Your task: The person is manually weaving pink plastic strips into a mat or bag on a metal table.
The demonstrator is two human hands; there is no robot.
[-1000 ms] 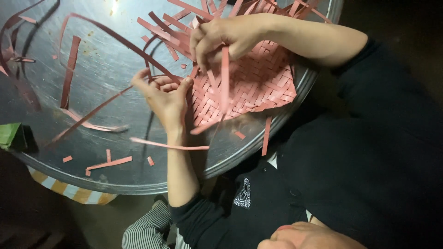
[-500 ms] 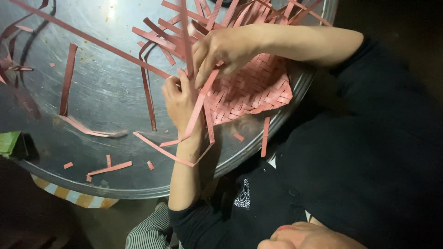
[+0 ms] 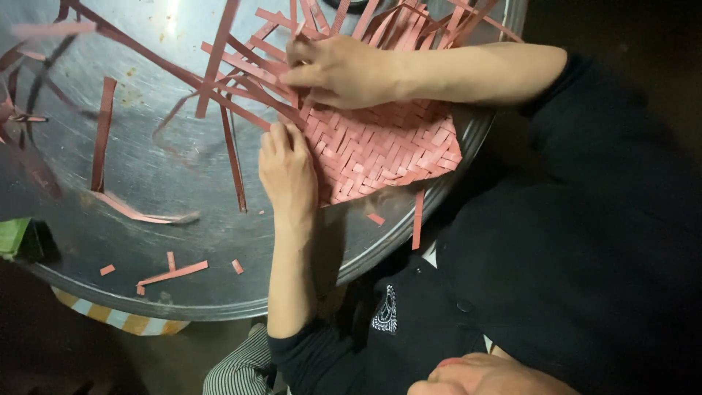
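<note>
Woven pink mat (image 3: 380, 150) lies at the near right edge of the round metal table (image 3: 146, 219), one corner jutting past the rim. I see my left hand (image 3: 287, 172) pressed flat on the mat's left border, fingers closed over the weave. My right hand (image 3: 340, 69) pinches loose pink strips (image 3: 248, 69) fanning from the mat's far edge. Short pink scraps (image 3: 172, 272) lie near the table's near rim.
</note>
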